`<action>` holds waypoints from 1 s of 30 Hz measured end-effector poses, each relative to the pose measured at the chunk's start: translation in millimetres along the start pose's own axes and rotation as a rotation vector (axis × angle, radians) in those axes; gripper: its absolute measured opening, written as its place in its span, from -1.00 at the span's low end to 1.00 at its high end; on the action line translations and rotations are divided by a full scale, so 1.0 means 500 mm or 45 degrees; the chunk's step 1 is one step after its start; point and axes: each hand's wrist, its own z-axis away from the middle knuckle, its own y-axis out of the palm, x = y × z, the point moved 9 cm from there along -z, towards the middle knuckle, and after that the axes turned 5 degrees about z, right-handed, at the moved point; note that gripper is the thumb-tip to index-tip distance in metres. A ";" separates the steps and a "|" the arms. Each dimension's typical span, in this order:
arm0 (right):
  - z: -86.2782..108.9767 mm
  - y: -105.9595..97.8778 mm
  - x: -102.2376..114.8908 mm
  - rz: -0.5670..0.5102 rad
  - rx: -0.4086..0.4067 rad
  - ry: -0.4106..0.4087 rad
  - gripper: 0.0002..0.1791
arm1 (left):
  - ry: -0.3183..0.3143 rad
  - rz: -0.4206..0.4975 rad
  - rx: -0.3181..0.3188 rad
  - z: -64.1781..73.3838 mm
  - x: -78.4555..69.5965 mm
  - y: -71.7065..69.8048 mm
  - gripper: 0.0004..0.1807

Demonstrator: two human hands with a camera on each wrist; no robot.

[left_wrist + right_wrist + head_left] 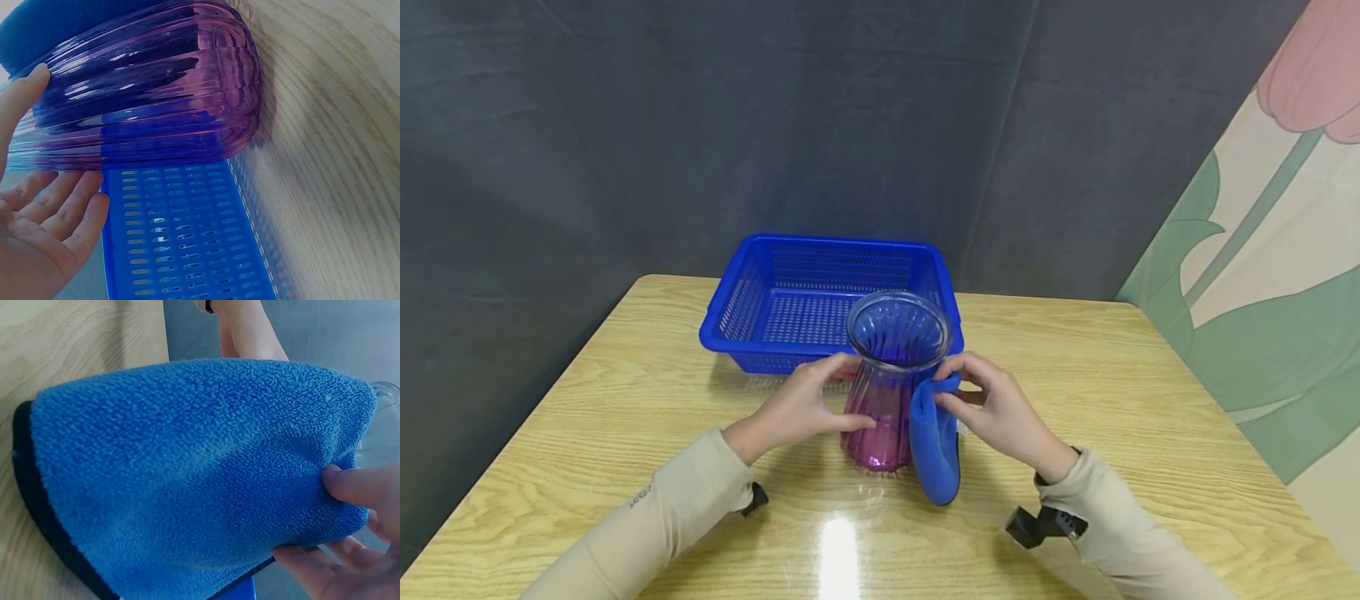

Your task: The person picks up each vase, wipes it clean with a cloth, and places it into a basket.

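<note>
A ribbed glass vase, blue at its flared rim and pink toward the base, stands upright in front of the basket. My left hand holds it from the left side, thumb in front and fingers behind; in the left wrist view the thumb lies along the ribbed glass. Between thumb and fingers, my right hand pinches a folded blue cloth with a dark edge. The cloth hangs down along the vase's right side. In the right wrist view the fluffy cloth hides most of the vase.
Behind the vase sits a blue perforated plastic basket, its right front corner partly covered by the vase's rim. The wooden table reaches back to a dark curtain. A wall with a painted flower borders the right.
</note>
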 end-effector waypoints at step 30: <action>0.001 0.022 -0.028 0.059 0.136 -0.033 -0.78 | -0.003 0.006 -0.005 0.000 0.000 -0.001 -0.21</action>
